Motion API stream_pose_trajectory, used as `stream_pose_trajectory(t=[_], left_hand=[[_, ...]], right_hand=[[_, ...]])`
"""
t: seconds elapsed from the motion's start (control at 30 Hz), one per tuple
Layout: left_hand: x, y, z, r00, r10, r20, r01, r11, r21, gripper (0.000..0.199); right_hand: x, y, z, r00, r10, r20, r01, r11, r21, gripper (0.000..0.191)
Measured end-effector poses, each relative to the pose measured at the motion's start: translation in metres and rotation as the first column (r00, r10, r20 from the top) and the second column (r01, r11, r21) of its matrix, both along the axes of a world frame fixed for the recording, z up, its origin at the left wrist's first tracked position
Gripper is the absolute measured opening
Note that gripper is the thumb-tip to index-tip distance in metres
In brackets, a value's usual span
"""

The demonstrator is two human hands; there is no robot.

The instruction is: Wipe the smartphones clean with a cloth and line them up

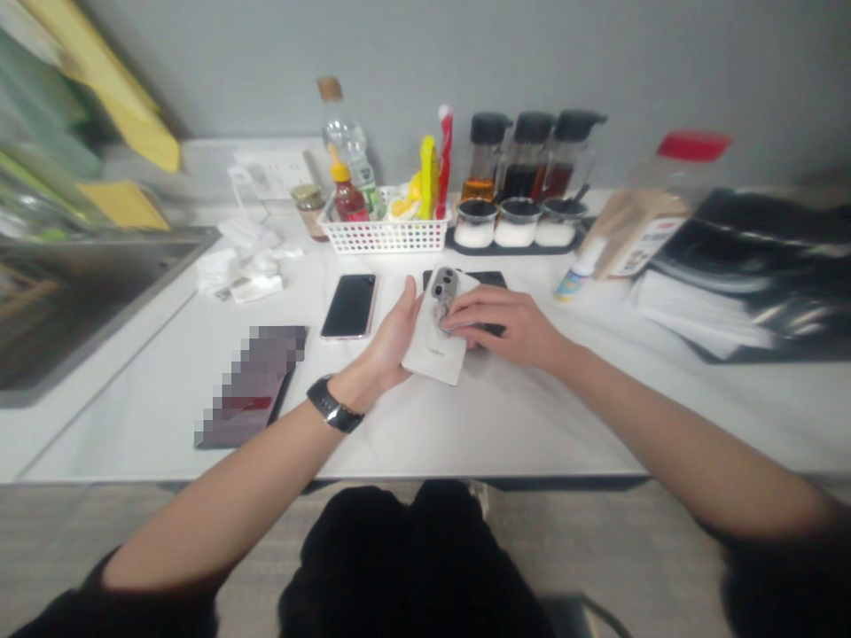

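My left hand point(394, 341) is wrapped around the edge of a white smartphone point(435, 350), held back side up above the counter. Two or more camera lenses show in its upper corner. My right hand point(509, 326) reaches over from the right, its fingertips pressed together on the phone's back just below the camera. A small greyish, shiny thing point(441, 312) shows at those fingertips; its kind is unclear. Beneath the hands lies a dark flat object point(493, 279), partly covered. To the left, a second smartphone point(349, 307) rests on the counter with its black screen up.
A blurred-out dark rectangle point(253, 390) lies front left, beside the sink point(99, 310). Crumpled tissues point(245, 261) sit behind it. Along the wall stand a white basket point(386, 237), a condiment rack point(515, 248), a small spray bottle point(577, 275) and a red-lidded jar point(655, 213).
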State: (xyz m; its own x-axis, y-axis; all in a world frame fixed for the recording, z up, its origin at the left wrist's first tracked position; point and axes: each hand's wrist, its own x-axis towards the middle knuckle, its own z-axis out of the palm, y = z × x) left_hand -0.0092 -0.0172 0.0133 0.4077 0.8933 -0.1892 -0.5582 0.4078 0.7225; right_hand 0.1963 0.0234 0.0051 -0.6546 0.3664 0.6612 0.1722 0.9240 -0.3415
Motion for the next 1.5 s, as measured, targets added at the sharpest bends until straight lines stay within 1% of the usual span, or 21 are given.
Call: stream_pose_trajectory(t=[0.07,0.2,0.27,0.33,0.43,0.5,0.53,0.57,0.63,0.7,0.73,0.8,0.9,0.97,1.0,1.13,1.2,1.3,1.37,1.43,1.5], left_hand=[[0.001,-0.001,0.000,0.999,-0.026,-0.022,0.026,1.000,0.009,0.069],[0.002,-0.004,0.005,0.993,-0.113,-0.040,0.114,0.993,0.017,0.070],[0.002,-0.007,0.009,0.992,-0.121,-0.022,0.121,0.992,0.018,0.068],[0.003,-0.008,0.010,0.995,-0.098,-0.010,0.098,0.995,0.017,0.065],[0.006,-0.007,0.009,1.000,-0.017,0.010,0.016,0.999,0.028,0.061],[0.007,-0.006,0.007,0.999,0.032,0.011,-0.032,0.998,0.045,0.059],[0.007,-0.006,0.007,0.999,0.046,0.011,-0.047,0.997,0.056,0.059],[0.007,-0.006,0.007,0.999,0.050,0.010,-0.051,0.997,0.062,0.059],[0.007,-0.006,0.009,0.999,0.034,0.010,-0.034,0.998,0.051,0.060],[0.007,-0.006,0.010,1.000,-0.001,-0.003,0.001,1.000,0.017,0.064],[0.007,-0.006,0.010,1.000,-0.012,-0.013,0.012,1.000,0.009,0.065],[0.006,-0.006,0.009,1.000,0.005,-0.017,-0.004,0.999,0.034,0.066],[0.006,-0.006,0.006,0.998,0.059,-0.015,-0.058,0.996,0.074,0.060],[0.006,-0.005,0.005,0.997,0.070,-0.020,-0.069,0.996,0.063,0.059],[0.006,-0.005,0.004,0.997,0.069,-0.016,-0.068,0.996,0.057,0.059],[0.009,-0.005,0.003,0.999,0.034,0.035,-0.035,0.999,0.036,0.058],[0.012,-0.007,0.003,0.998,0.039,0.048,-0.040,0.999,0.023,0.055],[0.013,-0.009,0.006,0.992,0.123,0.025,-0.124,0.992,0.022,0.055],[0.012,-0.009,0.009,0.985,0.168,0.035,-0.170,0.985,0.045,0.058],[0.010,-0.007,0.011,0.983,0.172,0.071,-0.175,0.984,0.043,0.061],[0.008,-0.005,0.011,0.984,0.156,0.091,-0.157,0.987,0.015,0.061]], right_hand=[[0.002,0.003,0.000,1.000,-0.026,-0.011,0.026,0.999,-0.022,0.020],[0.010,0.017,0.001,0.956,-0.257,-0.144,0.254,0.966,-0.041,0.018],[0.012,0.020,0.001,0.928,-0.312,-0.206,0.308,0.950,-0.049,0.018],[0.008,0.015,0.001,0.941,-0.267,-0.210,0.265,0.964,-0.040,0.018],[-0.005,0.002,0.000,0.990,-0.034,-0.136,0.041,0.998,0.047,0.015],[-0.011,-0.004,-0.001,0.990,0.113,-0.083,-0.102,0.987,0.127,0.013],[-0.012,-0.004,-0.002,0.988,0.137,-0.068,-0.125,0.979,0.159,0.013],[-0.011,-0.003,-0.002,0.991,0.116,-0.065,-0.102,0.978,0.183,0.013],[-0.005,0.004,-0.002,0.995,-0.034,-0.092,0.053,0.978,0.203,0.013],[0.002,0.010,-0.001,0.970,-0.193,-0.148,0.220,0.956,0.193,0.013],[0.003,0.011,-0.001,0.958,-0.231,-0.169,0.260,0.948,0.184,0.013],[-0.001,0.007,-0.002,0.969,-0.181,-0.171,0.212,0.960,0.184,0.014],[-0.014,-0.008,-0.004,0.997,0.044,-0.061,-0.028,0.970,0.241,0.018],[-0.019,-0.013,-0.005,0.995,0.104,-0.006,-0.099,0.957,0.274,0.019],[-0.019,-0.013,-0.005,0.997,0.075,-0.011,-0.069,0.958,0.278,0.019],[-0.011,-0.004,-0.004,0.975,-0.153,-0.163,0.190,0.952,0.241,0.014],[-0.013,-0.007,-0.004,0.982,-0.098,-0.163,0.139,0.955,0.264,0.014],[-0.022,-0.020,-0.003,0.994,0.097,-0.047,-0.078,0.948,0.310,0.014],[-0.025,-0.026,0.000,0.988,0.156,-0.007,-0.146,0.936,0.319,0.013],[-0.021,-0.024,0.002,0.989,0.143,-0.034,-0.123,0.931,0.343,0.010],[-0.011,-0.014,0.003,0.994,0.061,-0.096,-0.022,0.930,0.366,0.007]])
